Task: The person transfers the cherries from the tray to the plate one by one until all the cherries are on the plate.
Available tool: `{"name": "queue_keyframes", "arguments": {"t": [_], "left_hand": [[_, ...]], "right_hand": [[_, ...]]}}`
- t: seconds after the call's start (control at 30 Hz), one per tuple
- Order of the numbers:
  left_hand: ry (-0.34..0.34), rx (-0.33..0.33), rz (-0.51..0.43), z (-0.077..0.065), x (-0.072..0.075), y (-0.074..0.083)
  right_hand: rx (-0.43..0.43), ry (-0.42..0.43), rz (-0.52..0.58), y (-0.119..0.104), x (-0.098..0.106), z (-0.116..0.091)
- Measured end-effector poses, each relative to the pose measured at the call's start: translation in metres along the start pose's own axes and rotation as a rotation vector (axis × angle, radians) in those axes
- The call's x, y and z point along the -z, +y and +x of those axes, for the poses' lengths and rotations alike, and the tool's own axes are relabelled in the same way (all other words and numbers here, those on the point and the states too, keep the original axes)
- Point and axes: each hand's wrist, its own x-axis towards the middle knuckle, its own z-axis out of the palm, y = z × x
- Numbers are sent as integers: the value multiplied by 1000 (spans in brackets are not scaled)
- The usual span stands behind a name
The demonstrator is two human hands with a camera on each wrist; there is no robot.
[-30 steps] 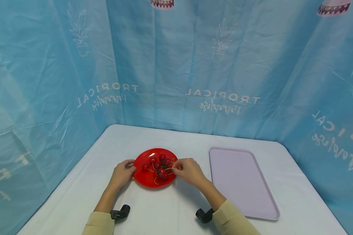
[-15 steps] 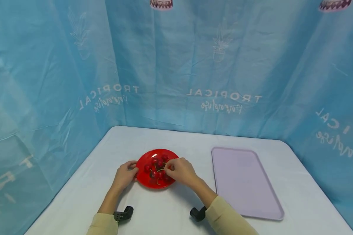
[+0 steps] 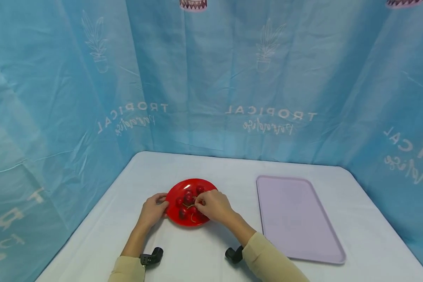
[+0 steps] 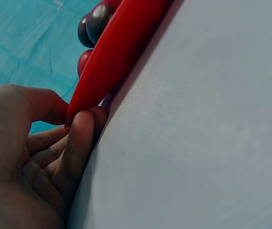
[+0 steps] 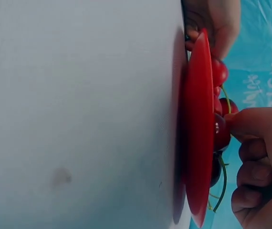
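Observation:
A round red plate (image 3: 176,219) bearing several dark red cherries (image 3: 179,201) with green stems sits on the white table. My left hand (image 3: 153,209) holds the plate's left rim; in the left wrist view the thumb lies on top of the rim and fingers are under it. Over the right part of the plate, my right hand (image 3: 214,205) has its thumb and forefinger pinched together at a cherry stem (image 5: 226,98), the other fingers curled. Some cherries are hidden behind this hand in the head view. A dark cherry (image 5: 221,133) is right beside its fingertips.
To the right of the plate lies a flat pale purple tray (image 3: 299,219) with a low rim. Blue printed curtains (image 3: 204,78) hang behind and beside the white table (image 3: 187,250).
My right hand has moved left, from the plate's right edge to farther in over the cherries. Some cherries have shifted on the plate. The left hand keeps its hold on the rim.

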Motion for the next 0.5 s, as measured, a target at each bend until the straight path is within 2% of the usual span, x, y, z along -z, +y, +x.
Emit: {"name": "queue_keyframes", "arguments": {"t": [0.2, 0.33, 0.5], "left_hand": [[6, 3, 11, 2, -2, -2], [0, 11, 11, 3, -1, -3], [-2, 7, 16, 3, 0, -5]], "right_hand": [[4, 29, -31, 0, 1, 3], [-31, 21, 35, 1, 3, -2], [-42, 63, 122, 8, 6, -10]]}}
